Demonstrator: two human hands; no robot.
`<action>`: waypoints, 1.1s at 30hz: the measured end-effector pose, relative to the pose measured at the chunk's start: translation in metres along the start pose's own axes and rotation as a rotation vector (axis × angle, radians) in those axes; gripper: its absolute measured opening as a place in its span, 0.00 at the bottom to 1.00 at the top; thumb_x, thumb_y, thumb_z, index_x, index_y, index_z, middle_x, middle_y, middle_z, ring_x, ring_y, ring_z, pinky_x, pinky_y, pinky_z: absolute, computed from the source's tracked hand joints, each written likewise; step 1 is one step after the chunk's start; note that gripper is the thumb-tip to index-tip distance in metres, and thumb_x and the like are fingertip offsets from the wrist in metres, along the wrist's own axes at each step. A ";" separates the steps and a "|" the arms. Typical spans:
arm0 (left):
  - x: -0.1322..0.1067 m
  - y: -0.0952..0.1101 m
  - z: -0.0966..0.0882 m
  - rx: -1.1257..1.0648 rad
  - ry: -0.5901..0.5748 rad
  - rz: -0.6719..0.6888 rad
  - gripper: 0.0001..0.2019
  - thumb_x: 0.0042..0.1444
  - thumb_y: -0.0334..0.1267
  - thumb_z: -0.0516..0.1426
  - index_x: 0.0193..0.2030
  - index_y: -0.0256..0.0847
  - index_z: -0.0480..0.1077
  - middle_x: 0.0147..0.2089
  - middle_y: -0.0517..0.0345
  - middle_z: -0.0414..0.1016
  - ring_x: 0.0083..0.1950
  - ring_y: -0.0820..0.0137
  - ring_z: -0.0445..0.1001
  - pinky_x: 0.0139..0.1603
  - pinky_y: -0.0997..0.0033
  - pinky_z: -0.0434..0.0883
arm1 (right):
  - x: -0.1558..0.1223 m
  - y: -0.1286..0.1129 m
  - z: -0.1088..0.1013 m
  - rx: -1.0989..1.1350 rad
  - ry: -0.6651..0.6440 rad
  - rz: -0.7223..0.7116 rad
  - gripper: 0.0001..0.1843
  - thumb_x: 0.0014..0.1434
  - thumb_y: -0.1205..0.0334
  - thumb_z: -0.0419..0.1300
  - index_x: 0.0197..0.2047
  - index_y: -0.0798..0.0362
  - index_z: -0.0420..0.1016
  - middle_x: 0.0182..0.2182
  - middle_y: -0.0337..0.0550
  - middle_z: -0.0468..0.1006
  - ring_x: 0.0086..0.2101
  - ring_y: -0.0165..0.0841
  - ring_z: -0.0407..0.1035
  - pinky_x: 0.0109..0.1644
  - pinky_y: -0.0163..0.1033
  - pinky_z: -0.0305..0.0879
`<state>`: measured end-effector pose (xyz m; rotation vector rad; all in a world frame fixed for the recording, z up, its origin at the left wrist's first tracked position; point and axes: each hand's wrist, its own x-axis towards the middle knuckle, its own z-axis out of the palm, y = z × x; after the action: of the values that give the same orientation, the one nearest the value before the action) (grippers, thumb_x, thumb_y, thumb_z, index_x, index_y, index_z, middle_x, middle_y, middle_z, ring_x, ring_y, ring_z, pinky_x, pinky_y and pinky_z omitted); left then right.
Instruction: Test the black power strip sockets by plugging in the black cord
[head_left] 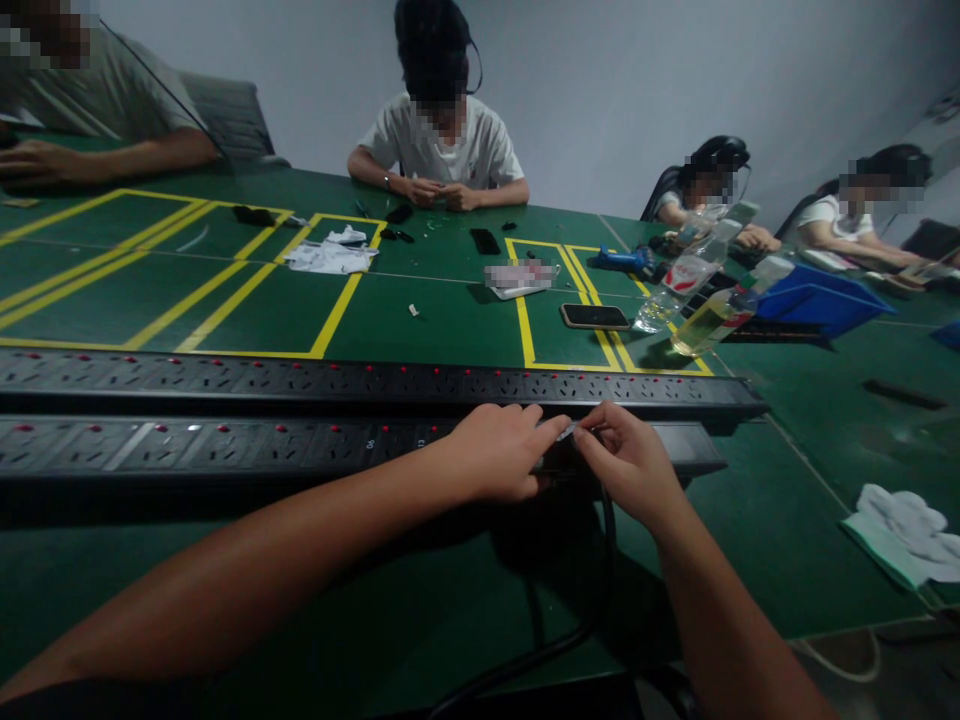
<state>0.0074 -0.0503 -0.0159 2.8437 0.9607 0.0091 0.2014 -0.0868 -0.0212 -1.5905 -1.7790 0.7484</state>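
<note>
From here I see the near power strip (225,445) lying crosswise mid-frame, probably so its right end sits within reach. There the right hand (626,455) pinches a small pale piece (568,432); the left hand (502,455) leans over the strip, seemingly steadying it, though whether it grips I can't tell. A black cable (609,540) hangs below, clear of the fingertips.

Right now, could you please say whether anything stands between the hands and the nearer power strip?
Nothing visible does: the left hand and right hand are at the nearer power strip, with a small pale piece between them and black cable below.
</note>
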 end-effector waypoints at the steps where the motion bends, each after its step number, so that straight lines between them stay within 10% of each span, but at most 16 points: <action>1: 0.000 0.000 0.000 -0.001 -0.001 0.000 0.35 0.59 0.54 0.50 0.69 0.41 0.48 0.54 0.45 0.69 0.49 0.57 0.70 0.40 0.63 0.66 | 0.000 0.000 0.000 0.001 -0.003 -0.001 0.09 0.59 0.56 0.57 0.34 0.52 0.67 0.19 0.34 0.66 0.20 0.27 0.59 0.23 0.33 0.49; 33: 0.000 0.000 0.001 -0.006 0.023 0.003 0.35 0.58 0.55 0.51 0.69 0.41 0.49 0.53 0.47 0.69 0.49 0.57 0.71 0.39 0.63 0.66 | -0.001 -0.001 -0.001 0.010 -0.013 0.003 0.09 0.61 0.56 0.57 0.34 0.52 0.67 0.17 0.31 0.62 0.19 0.26 0.56 0.22 0.33 0.46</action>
<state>0.0069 -0.0504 -0.0167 2.8452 0.9596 0.0454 0.2019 -0.0879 -0.0200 -1.5851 -1.7797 0.7695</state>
